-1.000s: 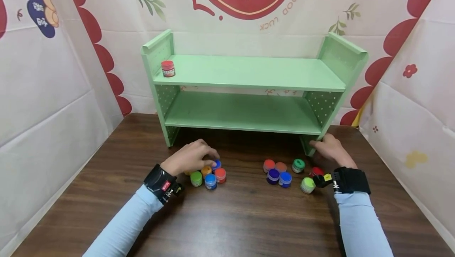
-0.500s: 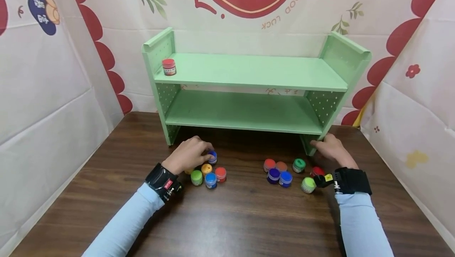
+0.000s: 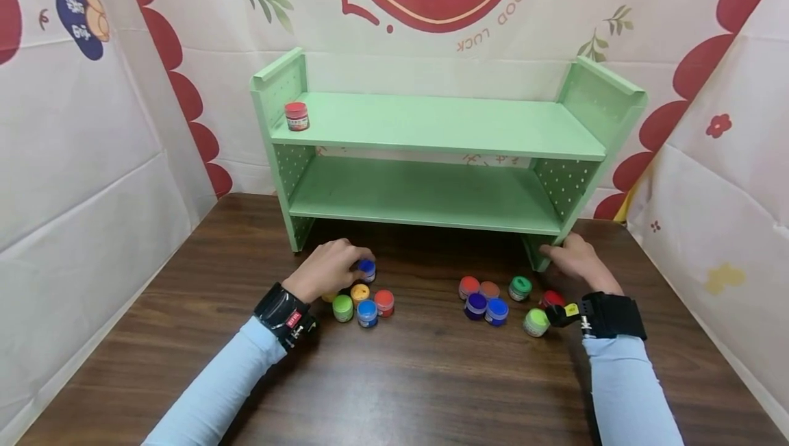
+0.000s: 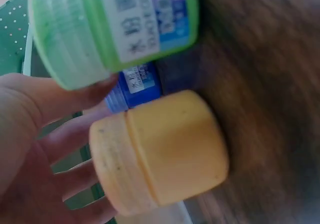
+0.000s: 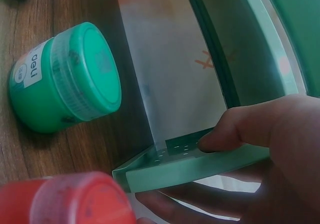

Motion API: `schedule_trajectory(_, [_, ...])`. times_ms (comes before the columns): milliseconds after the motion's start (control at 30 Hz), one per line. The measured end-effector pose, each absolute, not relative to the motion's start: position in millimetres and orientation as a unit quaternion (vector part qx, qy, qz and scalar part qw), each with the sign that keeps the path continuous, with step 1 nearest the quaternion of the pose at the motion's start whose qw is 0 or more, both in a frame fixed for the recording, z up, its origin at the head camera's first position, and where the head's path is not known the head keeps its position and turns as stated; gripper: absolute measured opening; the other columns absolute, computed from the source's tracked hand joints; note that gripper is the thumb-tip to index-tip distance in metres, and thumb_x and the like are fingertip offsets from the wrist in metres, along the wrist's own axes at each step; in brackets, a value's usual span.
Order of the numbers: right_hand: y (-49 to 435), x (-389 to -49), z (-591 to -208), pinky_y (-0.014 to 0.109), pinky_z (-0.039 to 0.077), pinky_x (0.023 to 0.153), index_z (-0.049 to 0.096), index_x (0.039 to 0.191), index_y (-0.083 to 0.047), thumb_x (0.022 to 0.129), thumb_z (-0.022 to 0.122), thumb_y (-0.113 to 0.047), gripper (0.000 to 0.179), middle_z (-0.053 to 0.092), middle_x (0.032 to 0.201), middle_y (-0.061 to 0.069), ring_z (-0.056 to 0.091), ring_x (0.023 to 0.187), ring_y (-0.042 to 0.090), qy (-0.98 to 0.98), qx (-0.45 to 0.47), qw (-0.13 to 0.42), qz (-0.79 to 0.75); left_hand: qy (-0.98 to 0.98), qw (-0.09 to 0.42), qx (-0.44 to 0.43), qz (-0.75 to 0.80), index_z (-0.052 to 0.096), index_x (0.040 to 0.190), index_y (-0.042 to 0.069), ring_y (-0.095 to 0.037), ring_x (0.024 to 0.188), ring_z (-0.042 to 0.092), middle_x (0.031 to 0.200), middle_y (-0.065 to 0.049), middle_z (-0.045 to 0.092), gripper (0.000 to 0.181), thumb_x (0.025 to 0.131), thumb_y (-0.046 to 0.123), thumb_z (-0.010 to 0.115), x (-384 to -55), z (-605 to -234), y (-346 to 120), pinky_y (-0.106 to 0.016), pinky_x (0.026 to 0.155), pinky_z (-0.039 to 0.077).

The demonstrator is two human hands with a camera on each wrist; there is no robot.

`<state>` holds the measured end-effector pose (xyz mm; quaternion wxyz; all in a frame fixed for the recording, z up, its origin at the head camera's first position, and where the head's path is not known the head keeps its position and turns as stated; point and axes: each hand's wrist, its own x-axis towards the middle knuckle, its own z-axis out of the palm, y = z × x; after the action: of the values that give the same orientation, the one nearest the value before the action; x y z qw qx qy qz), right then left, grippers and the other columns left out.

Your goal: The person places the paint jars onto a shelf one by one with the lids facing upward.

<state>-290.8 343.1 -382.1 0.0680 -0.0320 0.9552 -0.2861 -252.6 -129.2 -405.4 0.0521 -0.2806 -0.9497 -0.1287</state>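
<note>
My left hand [image 3: 333,268] pinches a small blue paint jar [image 3: 366,270] between thumb and fingers, just behind the left group of jars. In the left wrist view that blue jar [image 4: 134,87] is partly hidden by a light green jar [image 4: 117,29] and an orange-yellow jar [image 4: 162,151] closer to the camera. My right hand [image 3: 576,259] grips the lower right side panel of the green two-tier shelf [image 3: 425,192]. Seen from the right wrist, the thumb lies on one face of this panel [image 5: 195,166] and the fingers on the other. A red-lidded jar [image 3: 297,116] stands on the top tier's left end.
Green, light blue and red jars [image 3: 385,302] stand near the left hand. Right of centre is a second group, with red, brown, purple and blue jars [image 3: 496,311]. Dark green [image 3: 520,288], light green [image 3: 535,322] and red jars [image 3: 551,299] stand by the right wrist.
My left hand has moved the blue jar away from its group, toward the shelf. The right hand keeps its hold on the side panel. The head view has shifted slightly.
</note>
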Motion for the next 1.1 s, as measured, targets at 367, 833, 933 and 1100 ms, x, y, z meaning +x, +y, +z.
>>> schedule_trajectory(367, [342.7, -289.2, -383.3, 0.031, 0.048, 0.07, 0.059, 0.107, 0.009, 0.105, 0.048, -0.03, 0.041, 0.072, 0.08, 0.016, 0.069, 0.075, 0.023, 0.953, -0.039, 0.065, -0.292, -0.947, 0.065, -0.291, -0.116, 0.071, 0.125, 0.016, -0.017, 0.094, 0.07, 0.106, -0.003, 0.076, 0.026, 0.099, 0.014, 0.07, -254.4, -407.5, -131.8, -0.037, 0.08, 0.059])
schedule_trajectory(833, [341.2, -291.0, -385.1, 0.03, 0.047, 0.07, 0.06, 0.101, 0.007, 0.104, 0.049, -0.031, 0.039, 0.071, 0.075, 0.013, 0.068, 0.074, 0.023, 0.955, -0.039, 0.063, -0.286, -0.94, 0.088, -0.301, -0.134, 0.069, 0.13, 0.013, -0.02, 0.096, 0.069, 0.109, -0.006, 0.075, 0.032, 0.099, 0.007, 0.067, -253.7, -406.7, -136.1, -0.035, 0.076, 0.059])
schedule_trajectory(933, [341.9, -292.5, -384.8, 0.03, 0.049, 0.071, 0.06, 0.104, 0.008, 0.105, 0.049, -0.031, 0.04, 0.073, 0.077, 0.014, 0.07, 0.074, 0.023, 0.953, -0.04, 0.068, -0.292, -0.935, 0.116, -0.3, -0.148, 0.068, 0.132, 0.012, -0.017, 0.091, 0.068, 0.112, -0.006, 0.075, 0.034, 0.099, 0.004, 0.066, -252.1, -398.3, -137.9, -0.029, 0.066, 0.054])
schedule_trajectory(1100, [344.8, -293.2, -383.9, 0.03, 0.049, 0.07, 0.058, 0.108, 0.01, 0.105, 0.048, -0.03, 0.041, 0.073, 0.081, 0.018, 0.07, 0.075, 0.023, 0.953, -0.042, 0.068, -0.292, -0.929, 0.158, -0.291, -0.162, 0.067, 0.133, 0.014, -0.017, 0.09, 0.072, 0.117, -0.005, 0.076, 0.033, 0.101, 0.007, 0.065, -247.2, -375.5, -140.6, -0.03, 0.061, 0.054])
